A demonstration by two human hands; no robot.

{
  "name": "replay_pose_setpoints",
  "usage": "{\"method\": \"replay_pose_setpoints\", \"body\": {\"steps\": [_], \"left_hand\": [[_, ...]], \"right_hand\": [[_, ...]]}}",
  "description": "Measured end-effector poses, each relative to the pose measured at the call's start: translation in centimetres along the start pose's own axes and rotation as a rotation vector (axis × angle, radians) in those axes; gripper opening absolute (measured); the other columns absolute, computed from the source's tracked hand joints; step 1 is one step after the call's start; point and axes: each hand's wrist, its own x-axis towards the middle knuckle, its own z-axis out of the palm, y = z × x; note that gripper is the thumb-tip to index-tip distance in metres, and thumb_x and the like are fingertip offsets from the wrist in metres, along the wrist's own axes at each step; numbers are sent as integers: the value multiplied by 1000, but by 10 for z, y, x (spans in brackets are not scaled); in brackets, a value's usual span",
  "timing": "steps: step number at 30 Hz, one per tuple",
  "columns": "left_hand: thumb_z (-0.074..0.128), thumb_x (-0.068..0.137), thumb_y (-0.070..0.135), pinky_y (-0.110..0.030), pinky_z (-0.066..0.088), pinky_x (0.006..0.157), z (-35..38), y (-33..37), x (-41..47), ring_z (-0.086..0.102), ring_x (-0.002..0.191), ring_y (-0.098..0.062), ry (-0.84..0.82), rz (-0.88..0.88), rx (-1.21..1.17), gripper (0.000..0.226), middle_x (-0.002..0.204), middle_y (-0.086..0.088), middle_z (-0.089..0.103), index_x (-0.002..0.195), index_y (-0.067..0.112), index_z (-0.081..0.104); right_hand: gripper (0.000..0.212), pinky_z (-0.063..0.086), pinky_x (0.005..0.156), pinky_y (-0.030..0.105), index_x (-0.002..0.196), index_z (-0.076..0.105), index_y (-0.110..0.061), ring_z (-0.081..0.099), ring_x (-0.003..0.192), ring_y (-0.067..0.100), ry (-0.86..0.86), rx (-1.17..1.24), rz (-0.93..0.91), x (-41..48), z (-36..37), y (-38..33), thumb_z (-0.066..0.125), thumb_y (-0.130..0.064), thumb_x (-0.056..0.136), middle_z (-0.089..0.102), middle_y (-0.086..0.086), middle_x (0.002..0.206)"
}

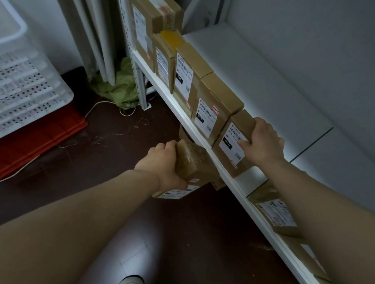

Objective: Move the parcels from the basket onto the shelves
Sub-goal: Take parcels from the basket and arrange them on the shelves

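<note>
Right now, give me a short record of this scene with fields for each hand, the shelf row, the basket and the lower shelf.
left hand: grips a taped parcel, just below the shelf's front edge
right hand: grips the labelled parcel at the near end of the row
shelf row: five cardboard parcels standing along the front of the white shelf
basket: white basket at left, red crate beneath it
lower shelf: more parcels, partly hidden

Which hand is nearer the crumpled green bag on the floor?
Left. The left hand grips a taped brown parcel below the white shelf, nearer the crumpled green bag; the right hand holds a labelled cardboard box on that shelf.
</note>
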Motion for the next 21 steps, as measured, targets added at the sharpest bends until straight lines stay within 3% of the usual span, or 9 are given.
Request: {"method": "replay_pose_setpoints", "body": {"steps": [21], "left_hand": [[84, 60, 43, -41, 40, 105, 1, -3, 3, 37, 127, -26, 8, -4, -12, 108, 135, -5, 40, 145, 17, 23]], "right_hand": [[51, 32, 99, 40, 131, 41, -8, 47, 119, 31, 16, 10, 8, 6, 0, -10, 64, -25, 89, 51, 14, 126]]}}
